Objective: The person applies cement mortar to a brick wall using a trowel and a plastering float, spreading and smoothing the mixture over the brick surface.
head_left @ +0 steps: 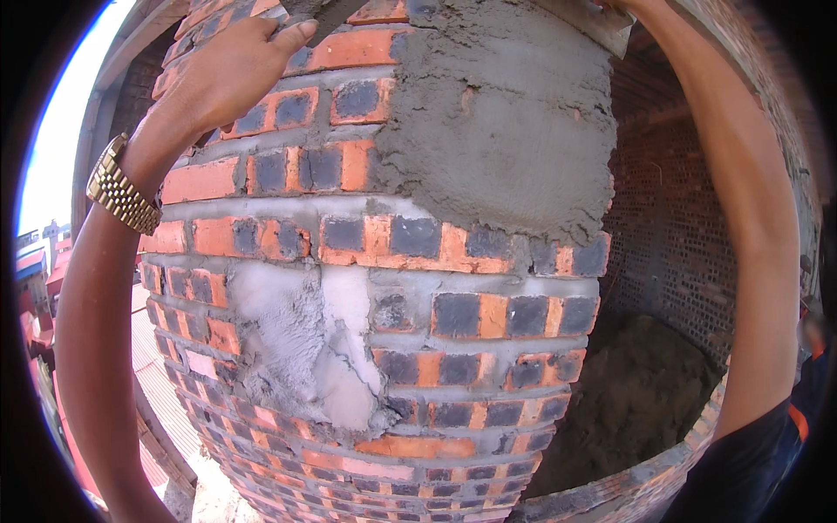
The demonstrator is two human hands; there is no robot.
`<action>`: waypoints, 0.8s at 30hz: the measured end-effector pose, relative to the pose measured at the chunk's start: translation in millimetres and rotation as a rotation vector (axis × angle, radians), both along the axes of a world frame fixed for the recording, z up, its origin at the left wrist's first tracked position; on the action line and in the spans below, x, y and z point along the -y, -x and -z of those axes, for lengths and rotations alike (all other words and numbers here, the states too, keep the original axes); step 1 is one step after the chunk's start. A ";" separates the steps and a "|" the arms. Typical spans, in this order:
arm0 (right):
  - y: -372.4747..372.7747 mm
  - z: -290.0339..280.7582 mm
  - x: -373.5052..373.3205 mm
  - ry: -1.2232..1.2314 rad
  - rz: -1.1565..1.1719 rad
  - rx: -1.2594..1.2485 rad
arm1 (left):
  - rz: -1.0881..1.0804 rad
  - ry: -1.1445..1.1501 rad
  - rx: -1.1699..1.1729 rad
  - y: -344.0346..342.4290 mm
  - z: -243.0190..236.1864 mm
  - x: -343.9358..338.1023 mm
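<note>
A brick wall corner (488,314) fills the middle, and wet grey mortar (506,131) covers its upper right face. My left hand (240,65), with a gold watch (122,187) on its wrist, is raised at the upper left before bare bricks. Its fingers are closed around a metal tool whose visible part (277,13) lies by the thumb. Dark wet mortar (336,12) sits just right of the thumb; the tool's shape is mostly cut off. At the top right, my right hand (626,3) reaches beside a flat mortar-smeared blade or board (602,24) at the wall's edge. The frame cuts off its fingers.
A pale dried mortar patch (305,340) marks the lower bricks. To the right, a heap of sand or soil (641,392) lies within a low curved-looking brick edge (610,488). Roofs (148,366) show below left. Part of another person (813,349) appears far right.
</note>
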State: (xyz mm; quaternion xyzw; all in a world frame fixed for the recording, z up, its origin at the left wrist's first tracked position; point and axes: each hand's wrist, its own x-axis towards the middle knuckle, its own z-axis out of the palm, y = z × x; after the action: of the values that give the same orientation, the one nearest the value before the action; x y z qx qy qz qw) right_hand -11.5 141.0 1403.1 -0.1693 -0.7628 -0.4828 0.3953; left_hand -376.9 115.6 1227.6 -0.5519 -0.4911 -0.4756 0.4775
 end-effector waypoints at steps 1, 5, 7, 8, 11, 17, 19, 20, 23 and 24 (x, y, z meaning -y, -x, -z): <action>-4.1 -9.7 -6.9 -0.046 0.013 0.030 | -0.031 -0.052 -0.085 -10.4 2.3 3.6; 3.8 -5.2 -2.8 0.136 -0.007 -0.084 | -0.137 -0.047 -0.205 -25.2 -15.5 2.7; -2.2 -10.8 -5.9 0.016 0.021 0.006 | -0.185 -0.024 -0.211 -46.8 -13.6 4.1; -5.7 -13.4 -8.3 -0.044 0.037 0.052 | -0.207 -0.013 -0.213 -54.9 -12.3 3.7; -5.6 -8.9 -10.6 -0.017 0.028 0.019 | -0.287 -0.106 -0.233 -57.3 -10.8 -6.2; -9.9 -13.2 -6.1 -0.081 0.037 0.031 | -0.364 -0.094 -0.229 -42.8 -15.5 8.0; -10.4 -11.7 -11.2 -0.048 0.053 0.014 | -0.437 0.006 -0.187 -18.8 -28.6 12.9; -13.5 -11.4 -11.6 -0.036 0.077 0.005 | -0.430 -0.011 -0.151 -2.4 -31.5 12.1; -9.9 -8.6 -5.2 -0.029 0.052 -0.032 | -0.482 -0.067 0.009 96.8 -47.5 58.5; -6.8 -7.7 -7.1 -0.036 0.053 -0.030 | -0.389 0.032 0.195 112.0 -33.8 84.1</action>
State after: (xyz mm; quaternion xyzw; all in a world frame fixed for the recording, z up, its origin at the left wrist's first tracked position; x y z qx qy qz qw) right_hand -4.7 148.1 1410.8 -0.1895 -0.7432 -0.5044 0.3966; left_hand -488.9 31.5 1261.4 -0.4056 -0.6397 -0.4180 0.5016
